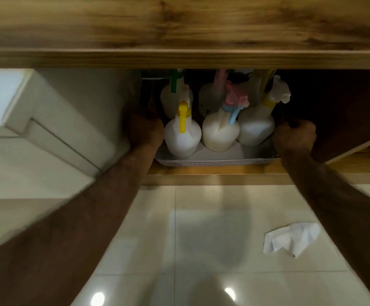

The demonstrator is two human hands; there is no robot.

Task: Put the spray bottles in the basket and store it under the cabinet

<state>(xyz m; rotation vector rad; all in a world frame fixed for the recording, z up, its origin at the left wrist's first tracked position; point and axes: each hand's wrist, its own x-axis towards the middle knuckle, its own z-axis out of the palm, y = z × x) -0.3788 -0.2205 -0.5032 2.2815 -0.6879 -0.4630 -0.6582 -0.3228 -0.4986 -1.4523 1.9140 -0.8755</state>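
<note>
A white woven basket (215, 161) sits on the wooden floor of the open cabinet (201, 173), under the countertop. Several white spray bottles stand upright in it: one with a yellow trigger (183, 134) at front left, one with a pink and blue head (220, 131) in the middle, one with a yellow collar (255, 127) at the right, and two more behind with a green trigger (175, 93) and a pink one (212, 96). My left hand (145, 129) grips the basket's left end. My right hand (295, 135) grips its right end.
The wooden countertop (179, 29) overhangs the top of the view. A white wall block (47, 111) stands just left of the cabinet. A crumpled white tissue (292, 239) lies on the glossy tiled floor (179, 239) at the right. The cabinet's right side is dark.
</note>
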